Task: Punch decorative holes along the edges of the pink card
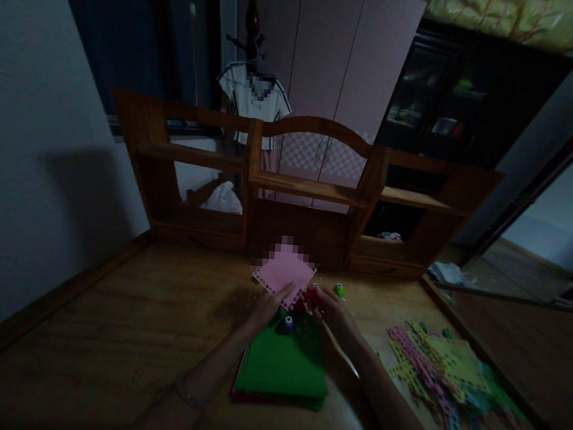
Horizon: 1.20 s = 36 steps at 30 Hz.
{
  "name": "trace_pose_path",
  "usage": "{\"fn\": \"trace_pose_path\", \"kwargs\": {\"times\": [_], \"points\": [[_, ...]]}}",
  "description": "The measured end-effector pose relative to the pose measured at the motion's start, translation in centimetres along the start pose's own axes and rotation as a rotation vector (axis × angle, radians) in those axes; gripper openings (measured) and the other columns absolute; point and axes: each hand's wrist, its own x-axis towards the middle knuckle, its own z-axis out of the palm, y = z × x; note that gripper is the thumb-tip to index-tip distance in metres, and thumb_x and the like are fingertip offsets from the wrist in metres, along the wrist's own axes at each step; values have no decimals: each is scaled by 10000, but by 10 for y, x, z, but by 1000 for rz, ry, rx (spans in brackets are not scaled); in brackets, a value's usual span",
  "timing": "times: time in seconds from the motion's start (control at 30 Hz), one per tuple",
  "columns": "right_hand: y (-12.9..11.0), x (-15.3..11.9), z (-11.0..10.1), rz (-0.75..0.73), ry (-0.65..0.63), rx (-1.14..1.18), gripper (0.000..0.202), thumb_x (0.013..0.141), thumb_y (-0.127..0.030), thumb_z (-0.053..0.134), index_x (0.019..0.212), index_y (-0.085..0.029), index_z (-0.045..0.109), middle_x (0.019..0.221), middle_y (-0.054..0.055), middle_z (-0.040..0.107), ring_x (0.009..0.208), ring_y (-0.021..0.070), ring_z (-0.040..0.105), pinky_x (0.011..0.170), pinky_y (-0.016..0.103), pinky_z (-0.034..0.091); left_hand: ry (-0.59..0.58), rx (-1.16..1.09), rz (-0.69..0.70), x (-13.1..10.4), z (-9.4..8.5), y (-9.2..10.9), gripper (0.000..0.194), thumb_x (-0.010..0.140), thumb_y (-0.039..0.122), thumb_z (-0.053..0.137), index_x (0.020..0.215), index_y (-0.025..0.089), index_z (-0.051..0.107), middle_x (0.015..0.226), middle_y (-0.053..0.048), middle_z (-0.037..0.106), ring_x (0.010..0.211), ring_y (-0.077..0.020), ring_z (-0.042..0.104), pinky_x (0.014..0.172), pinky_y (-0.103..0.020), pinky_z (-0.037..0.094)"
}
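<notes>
— Starting at our left: what has the left hand point(271, 301) got?
— It pinches the near edge of the pink sheet point(285, 273), whose border is already punched with holes, held just above the desk point(121, 321).
— And below?
— A purple punch point(288, 323) sits on the green sheet stack point(284, 365).
— The right hand point(332, 316)?
— It's closed around a red punch point(308, 298) at the pink sheet's edge; a green punch point(339, 289) lies just beyond.
— So we judge we're mid-punching; the next press needs the edge seated squarely in the slot.
— Farther right, the punched scraps point(445, 376) lie heaped.
</notes>
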Motion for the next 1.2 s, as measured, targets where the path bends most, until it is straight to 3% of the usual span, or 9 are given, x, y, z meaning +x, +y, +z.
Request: {"fn": "trace_pose_path", "kwargs": {"times": [0.23,0.4,0.7,1.2], "points": [[-2,-3,4,-51,28,-20,279,709,-370,751,883,-171,661,853,64,667,691,172,596,610,274,434,-18,-6,-31,1,0,2,379,726,357,690,1041,146,670,1081,-82,687,1105,-239,584,1040,-358,394],[-2,-6,2,-25,-23,-48,299,700,-343,764,918,-160,674,952,86,657,845,213,611,768,327,446,-48,18,-4,2,-1,-3,379,740,340,679,1080,173,652,1179,-57,642,1171,-215,540,1064,-341,369],[2,-5,-1,23,-83,-40,275,772,-425,679,774,-151,652,682,21,577,559,125,455,546,264,346,-47,36,-11,1,-1,-4,367,731,359,684,1051,180,670,1185,-59,638,1187,-234,526,1083,-367,347],[4,-5,-2,30,-76,-65,267,767,-428,678,795,-169,621,613,-4,514,524,122,420,516,252,341,-110,-6,-53,3,-2,-9,407,718,412,685,1043,166,674,1174,-64,643,1143,-246,560,1055,-372,377]]}}
